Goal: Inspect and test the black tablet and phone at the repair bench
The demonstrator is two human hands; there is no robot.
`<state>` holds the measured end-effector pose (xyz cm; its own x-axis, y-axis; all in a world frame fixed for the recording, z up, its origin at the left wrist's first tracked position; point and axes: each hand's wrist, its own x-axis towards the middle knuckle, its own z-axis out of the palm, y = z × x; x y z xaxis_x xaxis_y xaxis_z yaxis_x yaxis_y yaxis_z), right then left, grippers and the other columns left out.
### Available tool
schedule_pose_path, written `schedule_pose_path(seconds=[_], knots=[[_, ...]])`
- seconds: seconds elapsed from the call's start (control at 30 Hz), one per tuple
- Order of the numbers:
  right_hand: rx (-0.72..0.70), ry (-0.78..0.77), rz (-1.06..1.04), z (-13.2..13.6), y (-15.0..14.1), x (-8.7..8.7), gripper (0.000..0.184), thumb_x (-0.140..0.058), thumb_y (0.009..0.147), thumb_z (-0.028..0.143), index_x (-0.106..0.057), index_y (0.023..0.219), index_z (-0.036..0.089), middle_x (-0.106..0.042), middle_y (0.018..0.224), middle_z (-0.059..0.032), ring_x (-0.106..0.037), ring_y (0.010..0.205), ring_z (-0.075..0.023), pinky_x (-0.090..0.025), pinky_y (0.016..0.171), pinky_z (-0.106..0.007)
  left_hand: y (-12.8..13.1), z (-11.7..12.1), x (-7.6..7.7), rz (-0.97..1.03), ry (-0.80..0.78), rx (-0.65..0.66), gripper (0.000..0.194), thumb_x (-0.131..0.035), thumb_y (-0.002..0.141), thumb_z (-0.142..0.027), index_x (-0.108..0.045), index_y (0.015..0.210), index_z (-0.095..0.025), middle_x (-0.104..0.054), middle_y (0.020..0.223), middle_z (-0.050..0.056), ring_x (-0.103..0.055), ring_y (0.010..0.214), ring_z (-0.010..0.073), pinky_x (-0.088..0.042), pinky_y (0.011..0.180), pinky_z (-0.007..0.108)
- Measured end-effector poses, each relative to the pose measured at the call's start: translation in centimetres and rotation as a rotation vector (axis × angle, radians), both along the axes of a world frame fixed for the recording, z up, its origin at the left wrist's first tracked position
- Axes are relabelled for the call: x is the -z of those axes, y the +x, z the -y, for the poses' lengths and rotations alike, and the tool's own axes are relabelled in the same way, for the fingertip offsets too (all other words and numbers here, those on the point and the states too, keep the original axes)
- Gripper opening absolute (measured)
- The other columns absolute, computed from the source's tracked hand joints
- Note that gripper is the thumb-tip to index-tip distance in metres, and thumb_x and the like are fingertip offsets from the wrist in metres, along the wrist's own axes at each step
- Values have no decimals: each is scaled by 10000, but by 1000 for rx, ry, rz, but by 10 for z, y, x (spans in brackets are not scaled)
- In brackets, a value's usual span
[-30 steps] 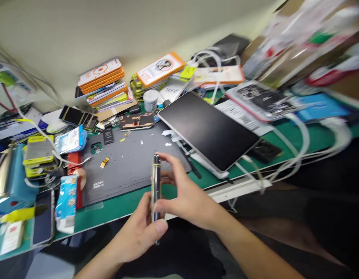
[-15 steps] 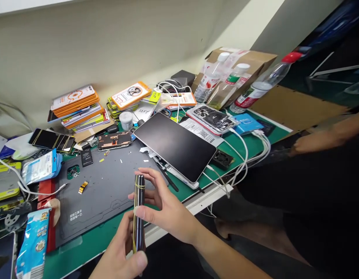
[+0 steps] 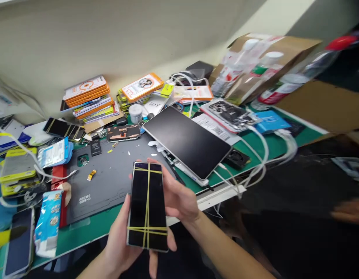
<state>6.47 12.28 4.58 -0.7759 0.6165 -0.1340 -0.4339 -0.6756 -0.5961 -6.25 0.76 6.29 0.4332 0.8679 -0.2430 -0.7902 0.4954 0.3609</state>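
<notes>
A smartphone (image 3: 138,201) faces me with its dark screen, held in front of the desk edge. Yellow rubber bands (image 3: 147,205) run along its length and cross it near both ends. My left hand (image 3: 118,240) cradles the phone from the left and below, its fingers partly hidden behind it. My right hand (image 3: 181,195) grips the right side, with fingers passing behind. Beyond the phone lies a grey work mat (image 3: 109,182) with a small orange flex cable (image 3: 91,175) and a black battery (image 3: 95,147) on it.
A large tablet (image 3: 188,139) lies right of the mat, near white cables (image 3: 260,155). Stacked orange boxes (image 3: 86,91) stand by the wall, plastic bottles (image 3: 263,71) at the back right. Another phone (image 3: 19,240) lies front left. A person's hand (image 3: 349,211) is blurred at far right.
The phone has turned from edge-on to screen toward me, and my hands have shifted around it. The desk appears further right in view. The other person's hand sits lower and further right.
</notes>
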Motion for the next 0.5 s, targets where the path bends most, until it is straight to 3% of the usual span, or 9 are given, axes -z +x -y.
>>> schedule_pose_path(seconds=[0.07,0.13,0.2,0.27,0.4,0.5], knots=[[22,99,107,-2,5,-1,746,-743,876,545,-431,1526,355,-456,1618,-95,-591,1349,-319,-654,847,-365,-1,3,-3,-207,19,-83,887,-266,1011,-759,-654,1356,-40,-752,1002,234,-767,745,244,-624,538,277],[34,237,194,-5,9,-2,866,-787,860,542,-325,1579,403,-372,1665,-100,-589,1350,-323,-618,963,-450,-4,5,-10,-437,31,-163,720,-496,1003,-677,-550,1504,-162,-709,1202,197,-757,939,268,-663,676,346],[11,379,239,-6,12,-6,963,-847,824,517,-264,1588,467,-244,1723,-83,-576,1364,-330,-571,1040,-523,-9,7,-17,-608,43,-169,817,-685,959,-550,-308,1651,-334,-590,1423,163,-692,1147,291,-662,806,408],[-36,491,271,-6,16,-13,1015,-888,797,479,-251,1587,508,-179,1745,-64,-562,1379,-337,-537,1084,-565,-12,10,-24,-685,71,-120,1005,-773,918,-458,-122,1682,-412,-492,1537,159,-626,1256,308,-644,877,439],[-69,597,386,-1,19,-29,1058,-937,749,419,-293,1586,505,-192,1739,-45,-544,1396,-362,-548,1084,-577,-15,14,-28,-814,147,-112,1059,-853,853,-386,-186,1674,-421,-409,1640,137,-561,1353,341,-602,957,431],[-78,588,425,1,17,-36,985,-933,746,431,-370,1554,459,-281,1704,-53,-553,1385,-379,-562,1077,-573,-15,16,-29,-913,164,-115,1052,-877,821,-409,-247,1664,-417,-444,1630,124,-610,1293,334,-588,971,447]])
